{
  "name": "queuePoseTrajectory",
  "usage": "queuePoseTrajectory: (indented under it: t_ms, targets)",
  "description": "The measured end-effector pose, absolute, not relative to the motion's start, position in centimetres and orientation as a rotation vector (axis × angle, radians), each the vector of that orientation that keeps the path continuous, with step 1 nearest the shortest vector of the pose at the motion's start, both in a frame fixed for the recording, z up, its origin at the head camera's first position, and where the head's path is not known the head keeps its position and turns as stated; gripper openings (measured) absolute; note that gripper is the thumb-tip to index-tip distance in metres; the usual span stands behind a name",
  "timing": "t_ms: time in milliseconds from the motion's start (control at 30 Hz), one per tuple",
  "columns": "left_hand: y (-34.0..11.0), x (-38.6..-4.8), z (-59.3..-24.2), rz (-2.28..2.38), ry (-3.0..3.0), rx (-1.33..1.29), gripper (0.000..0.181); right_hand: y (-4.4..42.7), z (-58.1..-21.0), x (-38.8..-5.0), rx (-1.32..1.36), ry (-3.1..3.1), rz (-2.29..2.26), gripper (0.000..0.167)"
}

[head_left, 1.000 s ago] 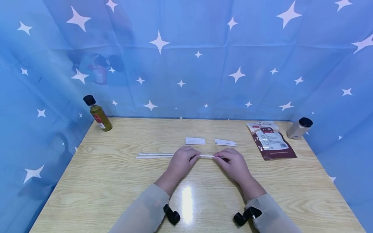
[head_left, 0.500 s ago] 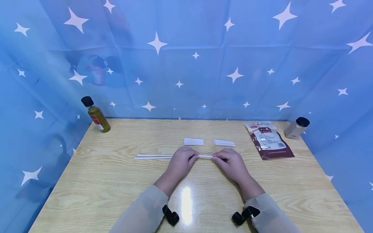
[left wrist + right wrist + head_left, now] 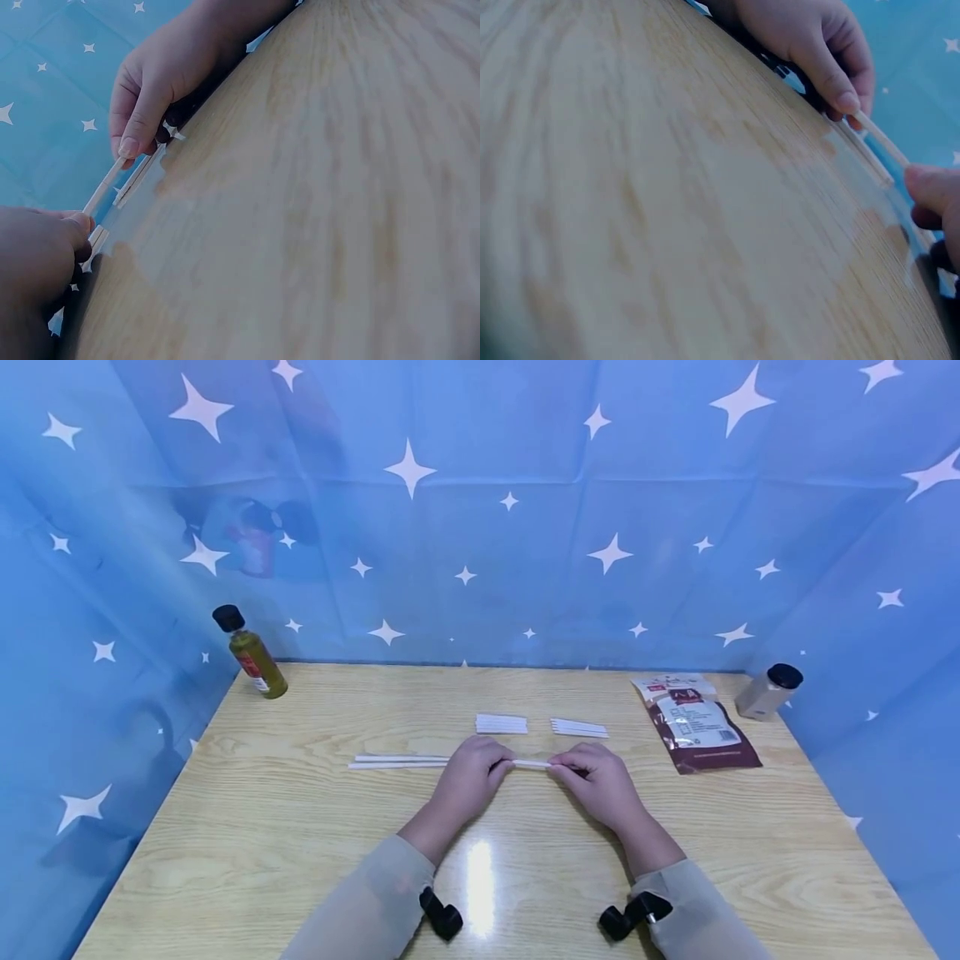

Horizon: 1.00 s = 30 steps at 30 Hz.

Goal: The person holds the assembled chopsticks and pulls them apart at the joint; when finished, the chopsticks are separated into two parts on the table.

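Observation:
A thin white stick (image 3: 532, 764) spans the gap between the two hands, roughly level with the table's far side. My left hand (image 3: 468, 777) pinches it between thumb and fingers at its left part. My right hand (image 3: 602, 783) pinches the right part the same way. The bare stretch of stick (image 3: 105, 185) looks straight in the left wrist view. Longer white sticks (image 3: 393, 765) lie to the left; their right ends are hidden by the left hand. Beyond the hands lie two groups of short white sticks, a left row (image 3: 501, 724) and a right row (image 3: 580, 728), each side by side.
A wooden table (image 3: 315, 860) carries everything. An oil bottle (image 3: 257, 660) with a black cap stands at the back left. On the right are a maroon and white packet (image 3: 697, 724) and a black-lidded shaker jar (image 3: 768, 692). A blue star-patterned curtain (image 3: 480, 527) hangs behind.

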<state>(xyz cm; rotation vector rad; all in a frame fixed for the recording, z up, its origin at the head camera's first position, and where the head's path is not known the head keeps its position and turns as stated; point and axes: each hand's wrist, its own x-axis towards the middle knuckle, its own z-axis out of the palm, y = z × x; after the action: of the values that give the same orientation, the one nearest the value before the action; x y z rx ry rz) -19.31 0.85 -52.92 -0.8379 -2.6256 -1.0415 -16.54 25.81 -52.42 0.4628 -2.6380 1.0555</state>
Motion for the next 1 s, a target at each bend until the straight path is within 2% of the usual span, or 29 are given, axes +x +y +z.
queuePoseTrajectory:
  t_ms: [1000]
  targets:
    - [0.75, -19.24, -52.82, -1.051, -2.658, -0.842, 0.010, 26.17, -52.66, -16.60, 0.521, -2.606, 1.085, 0.007]
